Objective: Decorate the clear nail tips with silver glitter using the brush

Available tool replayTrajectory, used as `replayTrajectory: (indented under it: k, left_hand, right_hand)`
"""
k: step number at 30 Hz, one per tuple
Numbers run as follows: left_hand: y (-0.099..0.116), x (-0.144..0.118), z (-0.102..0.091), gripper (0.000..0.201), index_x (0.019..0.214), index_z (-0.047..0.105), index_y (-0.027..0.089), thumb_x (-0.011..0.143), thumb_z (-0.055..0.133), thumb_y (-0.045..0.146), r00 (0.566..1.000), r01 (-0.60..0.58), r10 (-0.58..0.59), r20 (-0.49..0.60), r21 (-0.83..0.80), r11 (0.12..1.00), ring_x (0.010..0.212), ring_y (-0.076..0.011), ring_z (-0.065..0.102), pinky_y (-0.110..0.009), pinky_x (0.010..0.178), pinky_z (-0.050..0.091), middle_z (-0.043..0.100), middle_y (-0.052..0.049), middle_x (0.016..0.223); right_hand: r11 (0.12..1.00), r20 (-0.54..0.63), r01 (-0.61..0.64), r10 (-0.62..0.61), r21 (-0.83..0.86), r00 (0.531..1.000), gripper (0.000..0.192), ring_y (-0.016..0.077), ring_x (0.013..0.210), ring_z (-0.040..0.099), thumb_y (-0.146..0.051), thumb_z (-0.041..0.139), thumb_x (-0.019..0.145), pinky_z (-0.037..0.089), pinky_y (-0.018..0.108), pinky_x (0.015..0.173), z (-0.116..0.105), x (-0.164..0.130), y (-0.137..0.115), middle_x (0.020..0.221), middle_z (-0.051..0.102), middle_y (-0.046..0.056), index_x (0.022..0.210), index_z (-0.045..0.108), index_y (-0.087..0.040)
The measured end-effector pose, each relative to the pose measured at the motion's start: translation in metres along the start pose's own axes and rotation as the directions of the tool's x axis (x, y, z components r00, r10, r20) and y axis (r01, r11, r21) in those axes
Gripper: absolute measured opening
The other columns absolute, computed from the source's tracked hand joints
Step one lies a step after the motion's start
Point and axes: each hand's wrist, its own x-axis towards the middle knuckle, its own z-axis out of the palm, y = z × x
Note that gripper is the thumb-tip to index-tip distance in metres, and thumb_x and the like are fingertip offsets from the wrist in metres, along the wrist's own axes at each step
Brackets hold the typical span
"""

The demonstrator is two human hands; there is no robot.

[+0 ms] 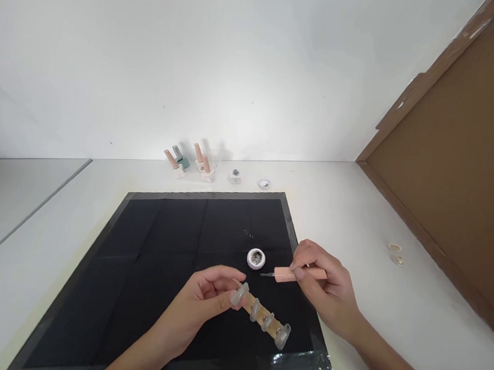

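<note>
My left hand (209,295) grips one end of a tan stick (261,314), which slants down to the right over the black mat. Several translucent false nails (255,309) are mounted crosswise along it; my thumb touches the one at the near end. In my right hand (326,289) is a nail polish brush (300,275), held by its peach cap handle with the bristles pointing left. A small round white pot (256,259) of silvery glitter pieces stands just beyond the brush tip. Tiny bits (248,233) lie on the mat behind it.
A black mat (176,225) taped at its edges covers part of the white table. Behind it stand several nail polish bottles (207,174), a bottle without a cap (235,176) and a small white lid (264,183). Two small beige pieces (397,260) lie right, near a cardboard wall (455,166).
</note>
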Motion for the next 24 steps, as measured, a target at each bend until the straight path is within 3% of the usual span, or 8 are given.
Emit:
replayTrajectory:
  k: [3,7,13,18,24]
  left_hand:
    - [0.004,0.001,-0.005,0.013,0.072,0.07,0.018,0.075,0.072,0.03,0.994,-0.085,0.09,-0.062,0.075,0.994,0.069,-0.0138,0.062,-0.024,0.069,0.046,0.071,-0.001,0.069]
    - [0.009,0.002,-0.01,0.013,0.076,0.069,0.017,0.074,0.073,0.03,0.986,-0.113,0.128,-0.108,0.136,0.984,0.072,-0.0143,0.063,-0.023,0.069,0.046,0.072,-0.002,0.073]
    - [0.007,0.008,-0.012,0.011,0.071,0.066,0.017,0.074,0.072,0.026,0.978,-0.141,0.17,-0.118,0.221,0.965,0.07,-0.015,0.061,-0.025,0.067,0.047,0.068,-0.002,0.072]
    - [0.001,0.016,-0.017,0.012,0.066,0.071,0.016,0.069,0.075,0.027,0.948,-0.248,0.308,-0.083,0.413,0.876,0.066,-0.014,0.052,-0.025,0.061,0.044,0.058,-0.002,0.074]
    - [-0.014,0.018,-0.027,0.013,0.069,0.073,0.016,0.07,0.074,0.03,0.947,-0.201,0.294,-0.129,0.474,0.857,0.064,-0.0143,0.053,-0.025,0.058,0.043,0.058,-0.002,0.072]
  right_hand:
    - [1.0,-0.014,-0.027,0.027,0.002,1.0,0.015,0.0122,0.059,0.045,-0.013,0.048,0.087,0.036,0.025,0.054,-0.001,0.002,-0.002,0.066,0.048,-0.002,0.075,0.053,-0.021]
    - [0.999,-0.02,-0.046,0.046,-0.002,0.999,0.016,0.0114,0.058,0.045,-0.013,0.048,0.087,0.035,0.024,0.054,-0.002,0.003,-0.004,0.066,0.048,-0.002,0.073,0.052,-0.021]
    - [0.998,-0.038,-0.062,0.062,0.007,0.997,0.017,0.0119,0.057,0.046,-0.015,0.048,0.087,0.035,0.025,0.053,-0.003,0.004,-0.004,0.065,0.048,-0.002,0.072,0.052,-0.02]
    - [0.997,-0.043,-0.078,0.079,0.014,0.996,0.017,0.0126,0.058,0.046,-0.016,0.049,0.087,0.036,0.025,0.054,-0.001,0.004,-0.001,0.066,0.048,-0.002,0.071,0.053,-0.02]
    - [0.996,-0.043,-0.085,0.086,0.035,0.995,0.016,0.0119,0.059,0.047,-0.015,0.048,0.086,0.036,0.024,0.055,-0.001,0.004,-0.001,0.067,0.049,-0.002,0.072,0.053,-0.02]
